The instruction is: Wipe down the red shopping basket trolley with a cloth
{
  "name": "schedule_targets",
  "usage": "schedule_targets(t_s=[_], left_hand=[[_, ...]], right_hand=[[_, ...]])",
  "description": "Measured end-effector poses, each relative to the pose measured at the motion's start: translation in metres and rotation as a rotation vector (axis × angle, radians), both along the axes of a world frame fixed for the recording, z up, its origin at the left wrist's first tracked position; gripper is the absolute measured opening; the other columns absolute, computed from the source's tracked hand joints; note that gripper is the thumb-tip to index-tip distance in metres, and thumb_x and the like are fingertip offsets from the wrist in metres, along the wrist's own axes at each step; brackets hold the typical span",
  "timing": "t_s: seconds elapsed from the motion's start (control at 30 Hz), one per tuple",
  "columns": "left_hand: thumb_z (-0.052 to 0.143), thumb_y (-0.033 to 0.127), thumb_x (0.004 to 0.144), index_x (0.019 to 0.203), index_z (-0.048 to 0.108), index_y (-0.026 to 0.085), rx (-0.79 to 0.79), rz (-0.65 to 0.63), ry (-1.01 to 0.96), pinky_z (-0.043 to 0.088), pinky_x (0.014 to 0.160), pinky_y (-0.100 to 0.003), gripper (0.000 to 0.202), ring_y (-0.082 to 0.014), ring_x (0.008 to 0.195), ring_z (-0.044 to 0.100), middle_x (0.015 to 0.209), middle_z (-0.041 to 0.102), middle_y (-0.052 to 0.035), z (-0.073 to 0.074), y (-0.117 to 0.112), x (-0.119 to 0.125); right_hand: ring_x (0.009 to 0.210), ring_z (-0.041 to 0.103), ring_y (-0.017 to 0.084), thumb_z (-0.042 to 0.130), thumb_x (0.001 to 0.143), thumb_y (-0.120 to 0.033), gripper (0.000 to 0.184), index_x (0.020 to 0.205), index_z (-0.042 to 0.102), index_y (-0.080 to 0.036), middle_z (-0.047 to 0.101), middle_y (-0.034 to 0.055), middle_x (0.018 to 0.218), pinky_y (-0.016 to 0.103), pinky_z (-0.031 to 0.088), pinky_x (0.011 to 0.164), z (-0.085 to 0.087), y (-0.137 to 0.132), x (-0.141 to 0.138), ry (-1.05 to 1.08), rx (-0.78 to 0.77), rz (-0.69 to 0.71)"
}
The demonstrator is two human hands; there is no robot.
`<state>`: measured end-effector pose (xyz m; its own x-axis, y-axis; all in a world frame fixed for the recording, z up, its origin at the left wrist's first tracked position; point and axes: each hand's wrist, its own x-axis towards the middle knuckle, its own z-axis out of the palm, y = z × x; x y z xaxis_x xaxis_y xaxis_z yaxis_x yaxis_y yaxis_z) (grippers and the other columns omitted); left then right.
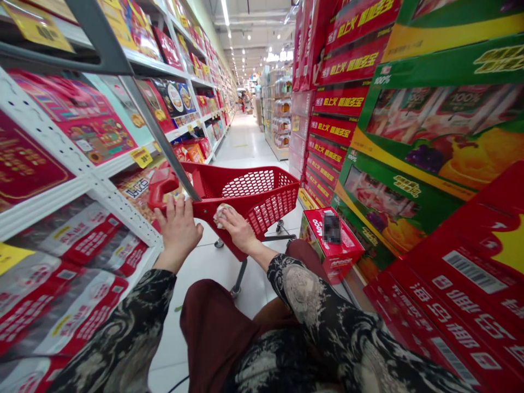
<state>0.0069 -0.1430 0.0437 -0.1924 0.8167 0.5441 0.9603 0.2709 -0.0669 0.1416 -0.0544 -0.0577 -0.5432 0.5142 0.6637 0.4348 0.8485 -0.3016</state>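
Observation:
A red plastic shopping cart [262, 202] with perforated sides stands tilted in front of my knees. My left hand [179, 226] lies against its near red edge, beside the grey metal post [161, 139]; the fingers are stretched out and the thumb is apart. My right hand [239, 228] presses a crumpled whitish cloth [223, 214] onto the cart's red side, fingers bent over it. What the cloth covers is hidden. The grey handle [88, 41] of the cart reaches up at the top left.
White shelves [94, 185] of packaged goods line the left. Stacked red cartons [333, 128] and green juice boxes [409, 142] rise on the right. A red box [335, 240] with a blurred dark item on top stands by my right knee. A tiled aisle [248, 131] runs ahead.

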Motion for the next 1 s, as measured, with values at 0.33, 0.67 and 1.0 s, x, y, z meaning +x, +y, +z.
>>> schedule_targets(t_s=[0.33, 0.67, 1.0], left_hand=[[0.046, 0.022, 0.072, 0.144, 0.025, 0.005, -0.022, 0.027, 0.023, -0.002, 0.114, -0.055, 0.077, -0.0297, 0.145, 0.003, 0.153, 0.023, -0.0171, -0.001, -0.001, -0.001], [0.044, 0.024, 0.074, 0.144, 0.026, 0.004, -0.057, 0.037, 0.046, -0.001, 0.114, -0.056, 0.075, -0.0308, 0.145, 0.002, 0.154, 0.022, -0.0168, -0.001, -0.001, -0.003], [0.043, 0.021, 0.075, 0.145, 0.022, 0.002, 0.002, 0.012, -0.018, -0.005, 0.114, -0.055, 0.076, -0.0294, 0.145, -0.001, 0.155, 0.016, -0.0187, -0.005, 0.002, -0.001]], right_hand=[[0.14, 0.028, 0.011, 0.033, 0.093, -0.008, 0.05, 0.138, 0.044, -0.025, 0.041, -0.0006, 0.146, 0.033, 0.027, 0.118, 0.034, -0.002, 0.002, 0.25, -0.051, -0.034], [0.138, 0.033, 0.017, 0.045, 0.094, -0.018, 0.031, 0.12, 0.063, -0.022, 0.051, 0.0041, 0.139, 0.036, 0.031, 0.116, -0.005, -0.012, -0.03, 0.143, 0.041, 0.09], [0.13, 0.045, 0.015, 0.047, 0.094, -0.019, 0.029, 0.118, 0.063, -0.022, 0.058, 0.0041, 0.131, 0.033, 0.038, 0.111, -0.026, -0.018, 0.0, -0.111, 0.04, 0.167]])
